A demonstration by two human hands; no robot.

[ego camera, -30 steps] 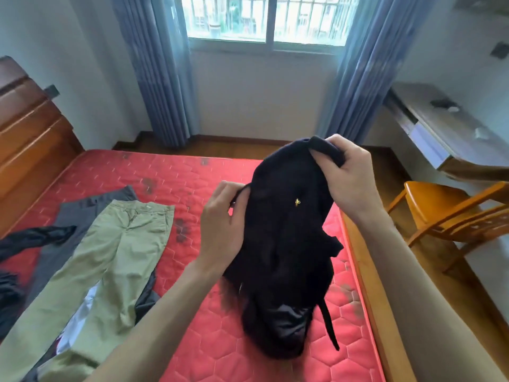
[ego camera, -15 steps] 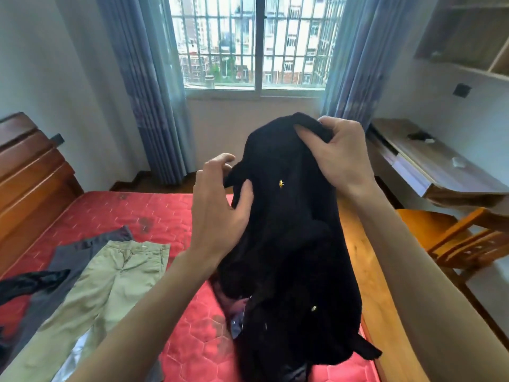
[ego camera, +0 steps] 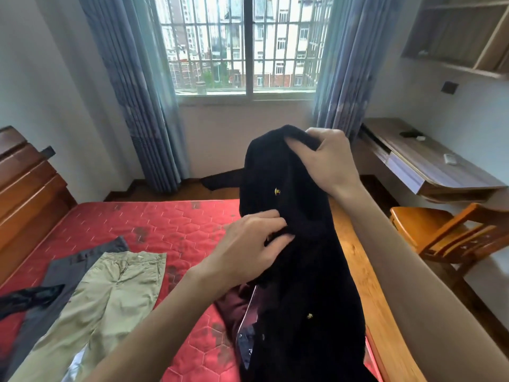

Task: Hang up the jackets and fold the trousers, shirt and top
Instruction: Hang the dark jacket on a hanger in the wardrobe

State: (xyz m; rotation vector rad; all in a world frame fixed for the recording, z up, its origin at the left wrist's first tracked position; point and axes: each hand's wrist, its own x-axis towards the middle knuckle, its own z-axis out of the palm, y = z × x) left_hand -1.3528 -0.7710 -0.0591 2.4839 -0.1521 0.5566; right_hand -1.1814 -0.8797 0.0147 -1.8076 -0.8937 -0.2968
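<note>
A black jacket [ego camera: 303, 271] with small gold buttons hangs in front of me over the right side of the bed. My right hand [ego camera: 327, 164] grips its top edge and holds it up. My left hand [ego camera: 253, 246] pinches the cloth lower down at the jacket's left side. A dark red lining [ego camera: 234, 304] shows at the jacket's lower left. Khaki trousers [ego camera: 110, 296] lie flat on the red mattress [ego camera: 170, 224], on top of grey trousers [ego camera: 68, 271]. A dark garment [ego camera: 24, 299] lies at the far left edge.
A wooden headboard [ego camera: 24, 194] stands at the left. A wooden desk [ego camera: 429, 164] and an orange wooden chair [ego camera: 451, 238] are at the right. The barred window [ego camera: 242, 42] with blue curtains is ahead. Wood floor runs beside the bed's right edge.
The jacket has been lifted higher and hangs longer. My left hand moved from its open hover beside the cloth down onto the jacket and now pinches it. My view tilted up.
</note>
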